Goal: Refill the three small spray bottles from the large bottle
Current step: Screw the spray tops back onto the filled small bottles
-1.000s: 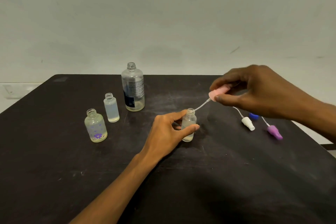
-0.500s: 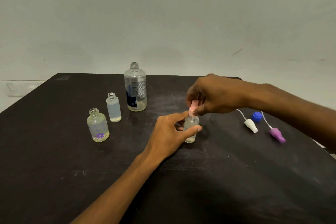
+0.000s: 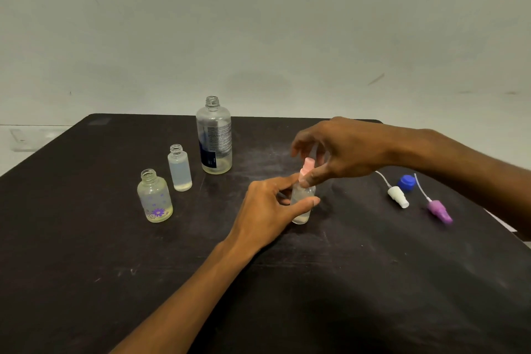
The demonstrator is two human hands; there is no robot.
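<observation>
My left hand (image 3: 267, 210) grips a small clear spray bottle (image 3: 301, 210) standing on the black table (image 3: 86, 267). My right hand (image 3: 336, 149) pinches the pink spray cap (image 3: 307, 167) sitting on that bottle's neck. Two other small bottles stand uncapped to the left: one with purple flowers (image 3: 155, 197) and a plain frosted one (image 3: 180, 168). The large clear bottle (image 3: 214, 136) stands uncapped behind them, with a little liquid at the bottom.
A white spray cap (image 3: 398, 196) with its tube, a blue cap (image 3: 407, 183) and a purple spray cap (image 3: 439, 211) with its tube lie on the table at the right. A pale wall rises behind the table.
My right hand brought the pink cap from up at the right, fed its tube into the small bottle, and now holds it seated on the neck. My left hand kept its grip.
</observation>
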